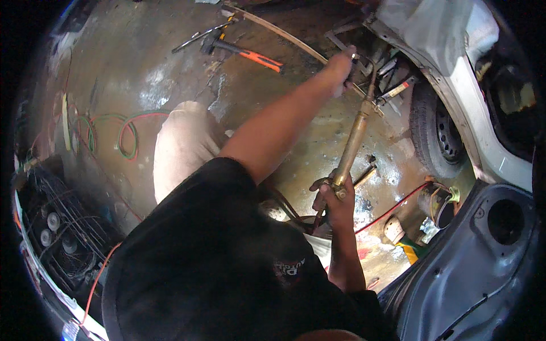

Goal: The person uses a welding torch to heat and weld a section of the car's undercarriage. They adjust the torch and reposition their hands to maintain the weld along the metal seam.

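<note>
A person's right hand (336, 203) wraps its grip around the near end of a brass torch (351, 149), the tube slanting to the far side over a shiny floor (250, 96), left of a wheel (431, 132). The left hand (340, 69) reaches far, just left of the torch's tip, fingers curled; whether that grip pinches anything cannot be told. A hammer (246, 53) lies far left, hoses (153, 112) loop at left, and a can (433, 206) stands near right
</note>
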A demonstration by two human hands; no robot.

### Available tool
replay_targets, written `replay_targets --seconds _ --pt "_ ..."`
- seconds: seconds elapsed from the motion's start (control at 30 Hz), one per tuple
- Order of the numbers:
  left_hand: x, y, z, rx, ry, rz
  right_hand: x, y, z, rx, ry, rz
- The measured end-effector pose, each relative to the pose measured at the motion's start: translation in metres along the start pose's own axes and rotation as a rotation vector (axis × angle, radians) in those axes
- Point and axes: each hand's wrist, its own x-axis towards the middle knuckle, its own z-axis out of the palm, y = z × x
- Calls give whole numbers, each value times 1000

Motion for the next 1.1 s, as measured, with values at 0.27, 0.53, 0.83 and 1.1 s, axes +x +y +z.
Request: replay_targets --seconds 0.27,0.53,0.83,1.1 --pt "-17 1 -8 -36 53 169 -3 0 7 -73 22 -3" --pt "3 8 -8 -222 2 15 2 -1 9 -23 14 -11" --pt "9 3 -7 -237 52 -75 5 -5 10 -8 16 -22" --pt "2 16 -2 -140 36 -19 3 -3 5 -3 -4 16"
